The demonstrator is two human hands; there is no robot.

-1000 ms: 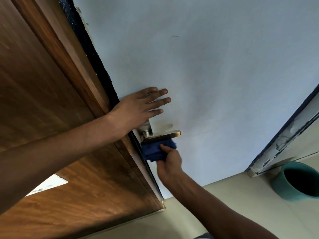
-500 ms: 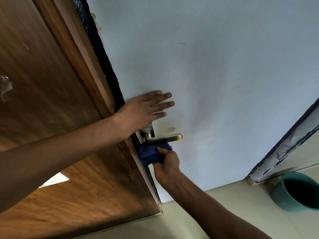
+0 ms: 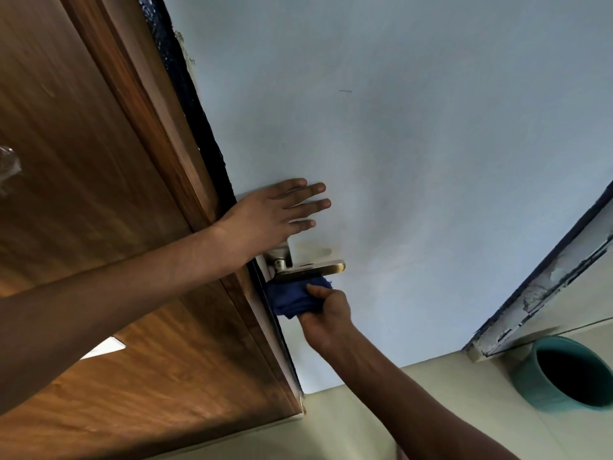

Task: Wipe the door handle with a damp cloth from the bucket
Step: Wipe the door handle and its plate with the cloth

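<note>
Mid-wipe, right hand [image 3: 326, 315] clamped on the bunched blue cloth [image 3: 292, 298] pressed under the brass door handle [image 3: 310, 270], left hand [image 3: 270, 219] spread flat on the pale door [image 3: 414, 161] at twelve o'clock; next, probably a pass over the lever's top and tip, unobstructed, teal bucket [image 3: 560, 376] well apart at four o'clock

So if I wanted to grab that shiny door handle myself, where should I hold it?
Probably on the long flat bar of the door handle, near its free golden tip, coming from the side away from the door edge. The bar sticks out sideways, so fingers can wrap over its top. Underneath, the right hand presses the blue cloth; the left hand lies flat just above.
</note>
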